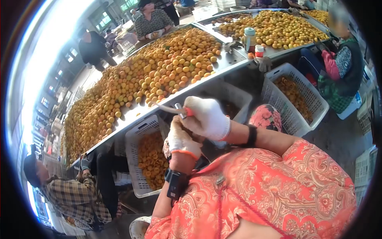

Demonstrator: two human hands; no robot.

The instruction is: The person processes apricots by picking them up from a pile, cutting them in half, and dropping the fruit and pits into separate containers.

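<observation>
My right hand point(207, 117), in a knit white glove, clamps a thin metal blade point(169, 108). Left hand point(181, 140) curled shut just below, contents hidden.

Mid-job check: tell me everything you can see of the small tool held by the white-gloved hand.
The tool is slim. A thin, pale, slightly curved blade or prong points left toward the heap of fruit, and a shiny metal collar joins it to an orange-red handle part. Most of the handle is hidden inside the right hand, whose white knitted glove is closed round it. It is held roughly level, just above the left hand. Its exact kind cannot be told.
</observation>
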